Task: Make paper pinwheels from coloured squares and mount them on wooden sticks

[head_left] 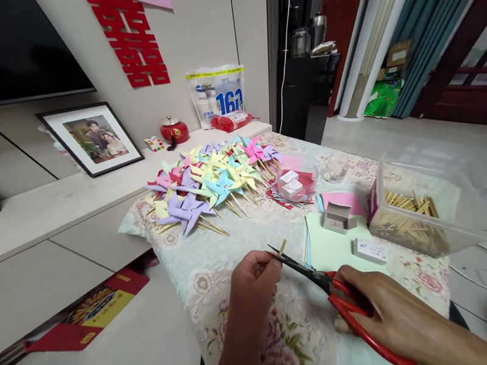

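Note:
My left hand [251, 289] pinches a short wooden stick [282, 247] whose tip pokes up past my fingers. My right hand [386, 311] grips red-handled scissors [335, 291], and the black blades close on the stick just beside my left fingertips. Both hands hover over a floral tablecloth [218, 254] at the near end of the table. A heap of finished paper pinwheels [210, 178] in purple, yellow, blue and pink lies further back.
A clear plastic box [418, 210] of wooden sticks stands at the right. Pastel paper sheets [332, 245] with small white boxes [339, 216] lie ahead of my right hand. A clear bowl [296, 183] sits mid-table. A framed photo [93, 138] and a bag stand on the shelf behind.

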The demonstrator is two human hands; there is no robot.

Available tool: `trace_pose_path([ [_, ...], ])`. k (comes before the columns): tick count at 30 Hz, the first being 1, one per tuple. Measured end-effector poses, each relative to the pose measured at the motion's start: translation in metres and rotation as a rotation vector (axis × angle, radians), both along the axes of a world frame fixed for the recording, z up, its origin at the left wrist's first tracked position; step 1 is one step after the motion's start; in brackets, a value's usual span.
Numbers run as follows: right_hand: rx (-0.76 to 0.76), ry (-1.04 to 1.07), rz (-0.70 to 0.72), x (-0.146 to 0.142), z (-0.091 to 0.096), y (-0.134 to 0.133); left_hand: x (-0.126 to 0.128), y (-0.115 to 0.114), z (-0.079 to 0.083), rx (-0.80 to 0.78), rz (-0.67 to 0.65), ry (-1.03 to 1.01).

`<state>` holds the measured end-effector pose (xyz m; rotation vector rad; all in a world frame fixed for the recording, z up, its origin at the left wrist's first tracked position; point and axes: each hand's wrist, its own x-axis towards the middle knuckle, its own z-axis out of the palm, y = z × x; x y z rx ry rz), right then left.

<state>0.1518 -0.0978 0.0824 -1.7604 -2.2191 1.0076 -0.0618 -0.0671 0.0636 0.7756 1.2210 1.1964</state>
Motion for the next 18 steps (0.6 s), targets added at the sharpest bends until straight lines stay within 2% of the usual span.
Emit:
trace_pose_path([
  [7, -0.128, 0.114, 0.067, -0.001, 0.007, 0.008, -0.002, -0.004, -0.007, -0.076, -0.066, -0.064],
  [12, -0.409, 0.253, 0.089, -0.002, 0.008, 0.020, 0.000, 0.000, -0.023, -0.159, -0.096, -0.080],
  [14, -0.499, 0.247, 0.075, -0.003, 0.009, 0.026, 0.002, 0.003, -0.028, -0.186, -0.101, -0.072],
  [18, -0.505, 0.150, 0.033, -0.006, 0.014, 0.036, 0.004, 0.007, -0.034, -0.207, -0.119, -0.043],
])
